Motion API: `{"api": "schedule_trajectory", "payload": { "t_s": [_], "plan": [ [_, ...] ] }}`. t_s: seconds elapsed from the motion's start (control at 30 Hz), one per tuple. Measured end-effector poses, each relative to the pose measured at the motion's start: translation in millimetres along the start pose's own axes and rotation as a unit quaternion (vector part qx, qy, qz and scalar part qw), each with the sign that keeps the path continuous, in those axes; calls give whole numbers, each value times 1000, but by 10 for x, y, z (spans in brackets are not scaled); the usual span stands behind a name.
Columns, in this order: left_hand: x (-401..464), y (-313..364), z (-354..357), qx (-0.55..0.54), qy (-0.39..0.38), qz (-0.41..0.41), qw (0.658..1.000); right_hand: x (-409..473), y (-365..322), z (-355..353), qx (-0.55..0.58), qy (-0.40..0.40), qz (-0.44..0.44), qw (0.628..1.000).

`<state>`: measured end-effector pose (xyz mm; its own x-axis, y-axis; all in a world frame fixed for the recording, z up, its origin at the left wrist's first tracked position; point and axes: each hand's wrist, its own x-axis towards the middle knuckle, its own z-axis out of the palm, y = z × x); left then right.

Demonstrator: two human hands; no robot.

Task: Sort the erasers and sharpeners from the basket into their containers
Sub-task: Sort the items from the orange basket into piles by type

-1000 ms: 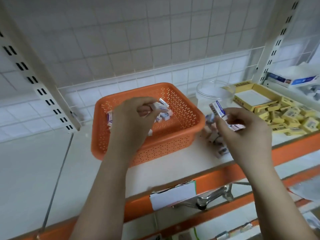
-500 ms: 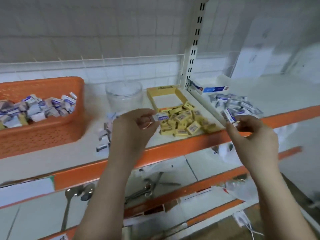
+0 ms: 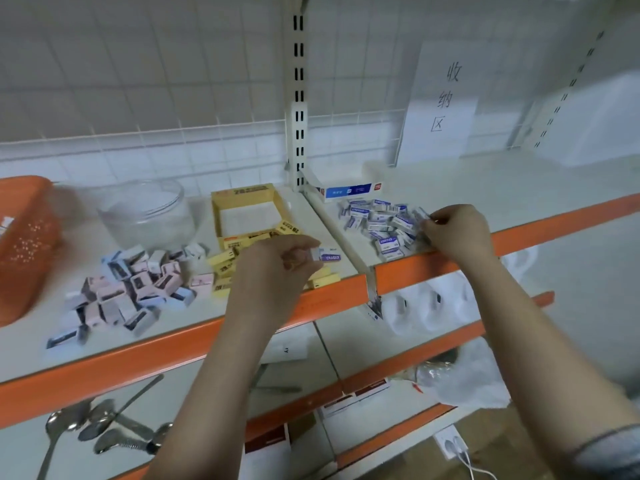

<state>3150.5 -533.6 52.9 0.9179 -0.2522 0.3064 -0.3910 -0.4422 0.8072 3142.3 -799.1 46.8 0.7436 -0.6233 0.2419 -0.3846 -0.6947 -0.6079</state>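
Orange shelf edge (image 3: 433, 268) under both grips: left hand (image 3: 277, 265) pinches eraser (image 3: 327, 254), right hand (image 3: 457, 233) pinches another.

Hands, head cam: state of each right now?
Left hand: pinching a blue-and-white eraser.
Right hand: fingers curled at the blue eraser pile, pinching one eraser at its edge.
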Motion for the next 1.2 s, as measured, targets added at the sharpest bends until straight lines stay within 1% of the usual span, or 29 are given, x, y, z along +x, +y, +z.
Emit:
{"api": "schedule_trajectory", "payload": {
  "t_s": [0.1, 0.2, 0.27, 0.37, 0.47, 0.6, 0.7, 0.8, 0.87, 1.03, 1.13, 1.2],
  "plan": [
    [185, 2, 76, 3, -13, 19, 1000, 147, 55, 82, -15, -19, 13, 1000],
    [454, 17, 198, 8, -13, 46, 999, 141, 67, 94, 0, -28, 20, 999],
    [687, 28, 330, -13, -16, 55, 998, 107, 66, 88, 15, -22, 23, 999],
    [1062, 33, 593, -59, -31, 29, 997, -8, 35, 57, 41, 11, 28, 999],
    [1401, 12, 831, -63, -53, -7, 997, -192, -11, 31, 48, 44, 6, 998],
    [1644, -40, 1005, -27, -59, -23, 998, -377, -39, -29, 60, 48, -12, 997],
    [1674, -33, 1028, 4, -96, -39, 995, -457, -56, -76, 64, 34, -25, 997],
    [1625, -6, 951, 13, -131, -50, 990, -515, -94, -99, 65, 30, -23, 997],
    [1548, 20, 852, 14, -131, -47, 990, -569, -139, -113, 65, 28, -30, 997],
    [1130, 53, 404, 4, -73, -29, 997, -791, -304, -129, 64, 8, -70, 995],
    [804, -16, 30, 45, -38, -17, 998, -937, -479, -70, 78, -31, -102, 991],
    [607, -89, -268, 76, -8, -26, 997, -1034, -636, -5, 82, -55, -130, 987]
  ]
}}
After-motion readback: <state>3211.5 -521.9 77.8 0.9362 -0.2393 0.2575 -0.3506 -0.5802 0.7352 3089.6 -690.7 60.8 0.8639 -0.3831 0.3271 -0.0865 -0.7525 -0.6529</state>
